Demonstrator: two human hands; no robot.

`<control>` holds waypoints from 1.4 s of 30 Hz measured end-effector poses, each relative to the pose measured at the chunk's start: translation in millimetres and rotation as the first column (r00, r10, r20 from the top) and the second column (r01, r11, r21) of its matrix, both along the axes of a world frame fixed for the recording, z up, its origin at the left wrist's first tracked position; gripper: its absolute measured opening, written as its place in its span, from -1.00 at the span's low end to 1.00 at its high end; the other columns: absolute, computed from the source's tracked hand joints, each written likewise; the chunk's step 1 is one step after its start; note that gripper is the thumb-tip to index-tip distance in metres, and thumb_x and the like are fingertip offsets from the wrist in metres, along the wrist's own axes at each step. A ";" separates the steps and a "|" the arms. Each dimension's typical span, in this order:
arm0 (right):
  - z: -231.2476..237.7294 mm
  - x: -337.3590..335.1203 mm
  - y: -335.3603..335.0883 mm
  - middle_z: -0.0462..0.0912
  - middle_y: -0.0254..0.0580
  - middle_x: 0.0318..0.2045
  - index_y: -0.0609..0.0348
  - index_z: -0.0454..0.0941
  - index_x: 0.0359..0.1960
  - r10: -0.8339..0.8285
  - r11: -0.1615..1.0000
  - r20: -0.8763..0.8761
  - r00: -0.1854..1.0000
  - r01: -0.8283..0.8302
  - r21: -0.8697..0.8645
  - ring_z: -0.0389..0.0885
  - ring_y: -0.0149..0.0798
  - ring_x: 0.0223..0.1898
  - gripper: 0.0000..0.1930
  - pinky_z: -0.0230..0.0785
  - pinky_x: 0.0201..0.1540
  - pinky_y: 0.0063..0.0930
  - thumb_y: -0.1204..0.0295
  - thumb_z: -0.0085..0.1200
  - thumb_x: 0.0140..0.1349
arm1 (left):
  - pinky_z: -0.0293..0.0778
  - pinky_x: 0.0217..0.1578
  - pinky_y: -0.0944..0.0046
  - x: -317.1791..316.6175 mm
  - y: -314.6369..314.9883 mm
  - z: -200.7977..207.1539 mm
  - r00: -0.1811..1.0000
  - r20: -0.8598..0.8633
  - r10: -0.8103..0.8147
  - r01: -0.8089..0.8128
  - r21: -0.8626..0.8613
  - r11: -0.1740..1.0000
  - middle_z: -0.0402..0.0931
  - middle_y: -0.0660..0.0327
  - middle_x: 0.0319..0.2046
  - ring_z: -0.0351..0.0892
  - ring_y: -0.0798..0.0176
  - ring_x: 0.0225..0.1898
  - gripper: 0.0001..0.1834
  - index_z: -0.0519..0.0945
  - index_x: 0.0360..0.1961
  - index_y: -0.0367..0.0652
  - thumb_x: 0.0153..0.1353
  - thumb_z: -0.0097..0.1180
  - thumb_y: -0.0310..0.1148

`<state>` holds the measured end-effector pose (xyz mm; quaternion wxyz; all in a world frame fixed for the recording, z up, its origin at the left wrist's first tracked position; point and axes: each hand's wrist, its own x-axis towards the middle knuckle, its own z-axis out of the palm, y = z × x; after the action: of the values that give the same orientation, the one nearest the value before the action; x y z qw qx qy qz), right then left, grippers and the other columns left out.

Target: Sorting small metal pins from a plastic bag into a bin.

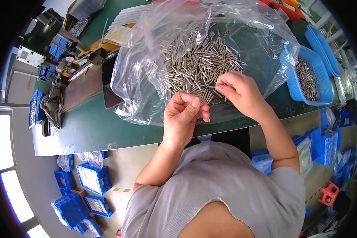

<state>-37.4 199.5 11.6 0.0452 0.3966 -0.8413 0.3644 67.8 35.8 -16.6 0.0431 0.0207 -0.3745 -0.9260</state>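
Observation:
A heap of small grey metal pins (pixel 198 63) lies on a spread clear plastic bag (pixel 141 67) on the table. At the near edge of the heap, my left hand (pixel 180 119) is closed, thumb against fingers, on a small round metal part (pixel 202 102); most of that part is hidden by the fingertips. To its right, my right hand (pixel 242 93) pinches one metal pin (pixel 212 87) between thumb and forefinger, its tip pointing left over the heap. The two hands are apart.
A blue plastic basket (pixel 311 85) with more metal pins stands at the table's right end. On the left is a bench fixture (pixel 63 51) with a dial gauge beside a dark cloth (pixel 52 105). Blue crates (pixel 93 178) stand on the floor, and a red stool (pixel 328 193) is at the right.

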 end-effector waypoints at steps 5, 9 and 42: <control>17.5 10.3 -2.8 0.47 -0.29 -0.56 0.28 0.46 -0.40 0.190 0.972 0.420 0.887 -0.110 -0.207 0.40 -0.48 -0.52 -0.90 0.28 -0.44 -0.57 0.50 0.06 0.18 | 0.49 -0.42 0.32 0.2 -0.3 -1.3 1.000 0.006 -0.014 0.014 -0.013 1.000 0.53 0.06 -0.42 0.53 0.28 -0.45 -0.91 0.39 -0.33 -0.25 0.26 -0.01 -0.46; 19.6 12.1 -6.0 0.47 -0.28 -0.57 0.28 0.46 -0.42 0.210 0.968 0.360 0.909 -0.140 -0.209 0.41 -0.46 -0.52 -0.90 0.29 -0.44 -0.58 0.50 0.07 0.17 | 0.49 -0.42 0.32 0.8 1.0 0.8 1.000 0.014 -0.014 0.014 -0.030 0.999 0.53 0.09 -0.44 0.53 0.30 -0.46 -0.90 0.39 -0.34 -0.26 0.26 0.00 -0.45; -2.5 13.6 7.4 0.53 -0.17 -0.48 0.16 0.49 -0.44 -0.018 0.985 -0.039 0.999 0.024 0.173 0.51 -0.07 -0.50 -0.84 0.34 -0.47 -0.28 0.44 0.21 -0.05 | 0.51 -0.44 0.29 0.5 0.4 -2.3 1.000 -0.011 0.020 -0.020 0.009 1.000 0.53 0.05 -0.44 0.54 0.25 -0.48 -0.92 0.40 -0.36 -0.27 0.25 -0.01 -0.48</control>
<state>-23.7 206.9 9.1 0.0300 0.3967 -0.8730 0.2820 68.3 36.2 -18.9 0.0541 0.0194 -0.3698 -0.9273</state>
